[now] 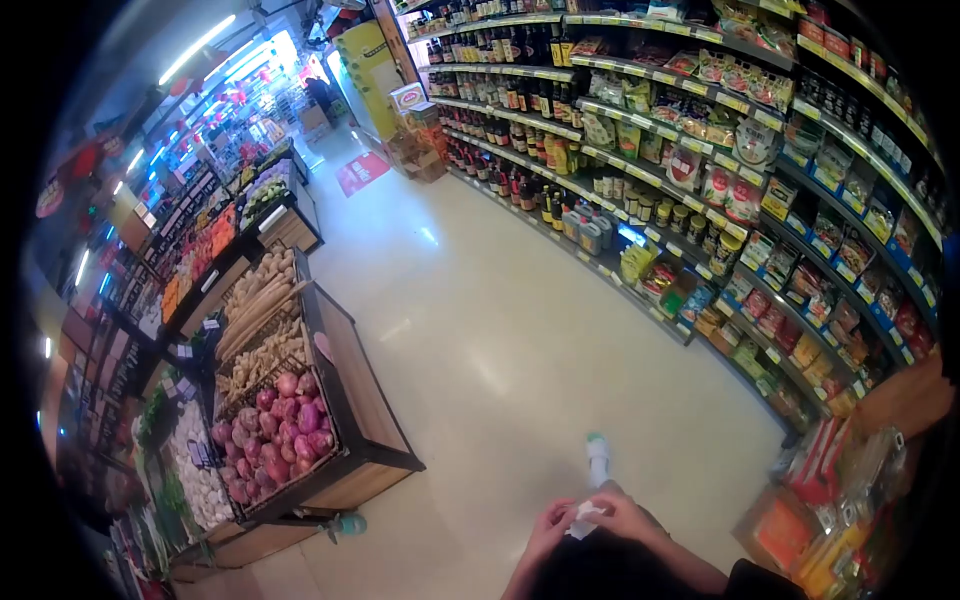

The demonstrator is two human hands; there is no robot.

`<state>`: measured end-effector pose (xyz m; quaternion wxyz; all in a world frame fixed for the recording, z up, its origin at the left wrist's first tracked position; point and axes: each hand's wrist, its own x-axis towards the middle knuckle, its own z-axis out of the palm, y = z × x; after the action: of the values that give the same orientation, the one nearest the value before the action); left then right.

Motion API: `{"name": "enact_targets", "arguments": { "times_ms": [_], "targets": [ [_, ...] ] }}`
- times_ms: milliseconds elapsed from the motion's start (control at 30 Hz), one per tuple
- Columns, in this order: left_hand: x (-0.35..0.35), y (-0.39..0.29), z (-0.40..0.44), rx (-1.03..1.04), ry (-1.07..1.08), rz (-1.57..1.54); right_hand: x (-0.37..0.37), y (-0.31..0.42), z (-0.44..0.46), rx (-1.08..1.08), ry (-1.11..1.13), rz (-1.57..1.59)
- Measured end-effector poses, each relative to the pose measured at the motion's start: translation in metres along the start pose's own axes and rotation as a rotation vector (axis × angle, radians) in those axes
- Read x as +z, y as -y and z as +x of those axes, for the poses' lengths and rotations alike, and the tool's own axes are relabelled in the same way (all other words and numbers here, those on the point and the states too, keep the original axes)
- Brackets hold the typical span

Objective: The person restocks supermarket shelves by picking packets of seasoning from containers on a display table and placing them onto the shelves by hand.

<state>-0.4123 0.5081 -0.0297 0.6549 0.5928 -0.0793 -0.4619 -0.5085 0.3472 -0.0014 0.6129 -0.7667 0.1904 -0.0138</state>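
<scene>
My left hand (550, 527) and my right hand (624, 517) are close together in front of my body, low in the view. Between them is a small crumpled white piece (584, 521), thin like tissue, paper or plastic film; I cannot tell which. The fingers of both hands are closed on it, the left from one side and the right from the other. Part of it is hidden by the fingertips. Just beyond the hands, a foot in a white shoe (598, 458) shows on the floor.
A wood-sided produce stand (355, 385) on the left holds red onions (275, 430), ginger and long roots. Shelves (640, 120) of bottles and packets line the right. Packaged goods (825, 500) stand near my right side. A pale floor aisle (480, 320) runs between, with cardboard boxes (415, 155) farther off.
</scene>
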Motion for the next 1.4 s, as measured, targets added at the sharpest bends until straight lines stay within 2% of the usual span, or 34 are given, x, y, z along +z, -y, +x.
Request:
{"name": "enact_targets", "arguments": {
  "times_ms": [233,367,467,567,733,800,967,1133,1200,1300,1400],
  "targets": [
    [0.002,-0.066,0.092,0.063,-0.048,0.116,-0.052,0.017,0.108,-0.033,0.006,-0.016],
    [0.012,-0.092,0.15,0.026,-0.03,0.118,-0.087,0.013,0.159,-0.074,0.003,-0.02],
    [0.028,-0.118,0.194,0.028,0.002,0.126,-0.115,-0.001,0.194,-0.134,-0.085,-0.007],
    [0.045,-0.142,0.227,0.039,0.02,0.13,-0.144,0.003,0.223,-0.085,-0.142,0.102],
    [0.054,-0.147,0.278,0.023,0.008,0.143,-0.176,-0.008,0.27,-0.076,-0.164,0.132],
    [0.056,-0.154,0.291,0.047,0.055,0.179,-0.183,-0.011,0.285,0.037,-0.131,0.134],
    [0.039,-0.151,0.345,0.011,0.068,0.2,-0.201,-0.009,0.327,0.052,-0.111,0.164],
    [0.035,-0.206,0.408,-0.065,0.126,0.202,-0.215,-0.001,0.381,0.018,-0.241,0.3],
    [0.032,-0.236,0.436,-0.029,0.165,0.211,-0.227,0.01,0.407,-0.05,-0.2,0.25],
    [0.023,-0.27,0.483,0.021,0.127,0.283,-0.239,0.018,0.449,-0.066,-0.268,0.116],
    [0.014,-0.307,0.531,0.061,0.218,0.289,-0.258,0.05,0.492,-0.059,-0.342,0.05]
  ]
}}
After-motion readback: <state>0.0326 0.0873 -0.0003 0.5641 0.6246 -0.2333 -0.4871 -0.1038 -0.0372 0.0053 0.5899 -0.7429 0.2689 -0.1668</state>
